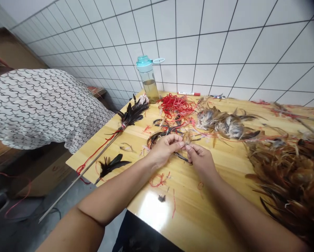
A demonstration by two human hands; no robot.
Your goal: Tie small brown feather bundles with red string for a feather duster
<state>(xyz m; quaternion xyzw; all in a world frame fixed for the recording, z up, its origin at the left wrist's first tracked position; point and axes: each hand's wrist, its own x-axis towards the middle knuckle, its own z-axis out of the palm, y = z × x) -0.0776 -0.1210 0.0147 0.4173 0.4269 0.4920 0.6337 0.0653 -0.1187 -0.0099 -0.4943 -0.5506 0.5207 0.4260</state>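
Above the middle of the wooden table, my left hand (165,148) and my right hand (201,159) meet fingertip to fingertip, both closed in a pinch. Between them are small brownish feathers (190,137); my fingers partly hide them. A dark feather (182,157) sticks out by my right fingertips. Behind my left hand lie dark-handled scissors (170,130), partly covered. A bundle of black feathers (130,116) is bound with red string to a thin stick (94,161) on the left. A smaller black feather tuft (113,165) lies near my left forearm.
A heap of red string (176,106) lies behind my hands, beside a water bottle (149,82). Grey-brown feather bunches (222,122) and a large brown feather pile (290,178) lie to the right. A marker (188,93) rests by the tiled wall. Another person (41,108) is at left.
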